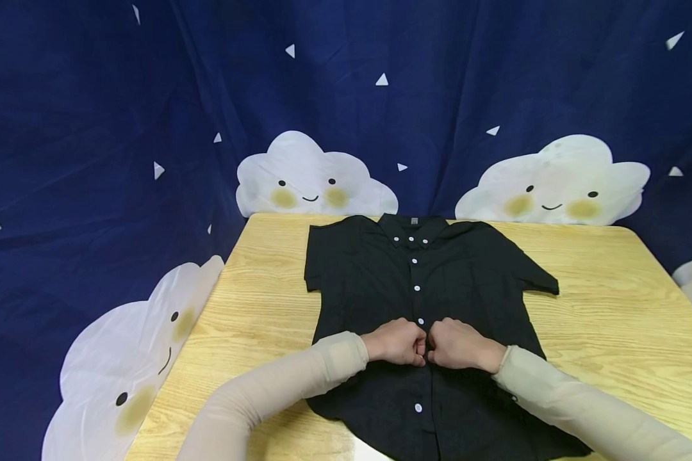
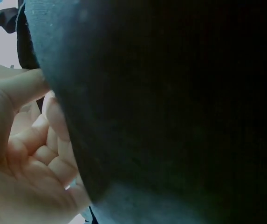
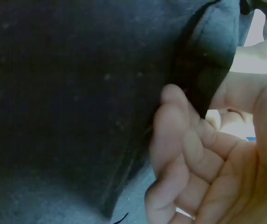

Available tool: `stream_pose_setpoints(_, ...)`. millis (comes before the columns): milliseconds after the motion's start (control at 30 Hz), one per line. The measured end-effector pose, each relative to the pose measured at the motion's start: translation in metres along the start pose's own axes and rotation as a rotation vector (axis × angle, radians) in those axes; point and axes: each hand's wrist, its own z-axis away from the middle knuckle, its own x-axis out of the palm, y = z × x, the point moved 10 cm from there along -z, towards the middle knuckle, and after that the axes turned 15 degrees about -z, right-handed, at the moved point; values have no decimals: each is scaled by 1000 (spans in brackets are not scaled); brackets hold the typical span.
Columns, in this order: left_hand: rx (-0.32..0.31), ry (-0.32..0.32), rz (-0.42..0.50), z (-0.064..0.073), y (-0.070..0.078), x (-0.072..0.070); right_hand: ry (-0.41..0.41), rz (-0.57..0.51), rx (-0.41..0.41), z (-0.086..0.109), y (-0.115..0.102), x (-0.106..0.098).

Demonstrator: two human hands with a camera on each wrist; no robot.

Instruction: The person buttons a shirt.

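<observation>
A black short-sleeved button-up shirt (image 1: 369, 288) lies front up, collar at the far side. My left hand (image 1: 396, 341) and right hand (image 1: 460, 344) meet knuckle to knuckle over its front placket, just below a white button (image 1: 420, 321). Seen from the left wrist, the thumb and curled fingers (image 2: 54, 121) pinch the edge of the dark cloth. From the right wrist, a fold of cloth (image 3: 212, 56) runs between the thumb and fingers (image 3: 170, 135). The hands cover the part of the placket between them. Another white button (image 1: 418, 408) shows lower on the front.
The shirt is spread on a light wood-grain table (image 1: 611, 307), with bare wood to its left and right. A dark blue curtain (image 1: 346, 77) with white cloud figures (image 1: 553, 173) hangs behind and along the left side. Pale sleeves (image 1: 288, 378) cover both forearms.
</observation>
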Motion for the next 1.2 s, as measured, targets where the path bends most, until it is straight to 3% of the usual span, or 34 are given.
stream_pose_setpoints(100,4,4,-14,0,1,-1,-19,-35,-10,-1,0,1)
stream_pose_setpoints(300,-50,32,47,0,-4,-5,-103,-244,59,-1,8,9)
stream_pose_setpoints(467,-103,15,166,1,-12,-3,-125,-402,85,1,11,12)
stream_pose_setpoints(633,-156,-39,376,2,-19,2,-145,-542,98,2,15,14)
stream_pose_setpoints(733,-205,-66,490,2,-23,6,-151,-594,100,2,16,16)
stream_pose_setpoints(867,-243,-96,538,1,-26,10,-146,-610,96,0,17,17)
stream_pose_setpoints(1200,-169,-149,626,-1,-25,15,-169,-652,115,0,19,20)
